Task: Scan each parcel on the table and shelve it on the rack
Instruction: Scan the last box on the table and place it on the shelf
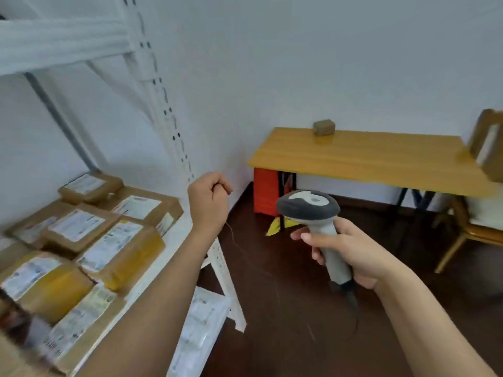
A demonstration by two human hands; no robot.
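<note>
- While the right hand [351,251] is wrapped around the grey handheld barcode scanner [313,210], a thin wire [231,235] is pinched by the curled left hand [209,202].
- A small brown taped parcel [323,127] is seen at 12 o'clock on the yellow wooden table [367,159].
- Labelled cardboard parcels [114,246] are stacked at 9 o'clock on the white metal rack [160,104].

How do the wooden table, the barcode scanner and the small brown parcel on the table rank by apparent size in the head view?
1. Wooden table, largest.
2. Barcode scanner: nearness to the camera inflates it.
3. Small brown parcel, smallest, but farthest away, so its true size against the scanner is unsure.
</note>
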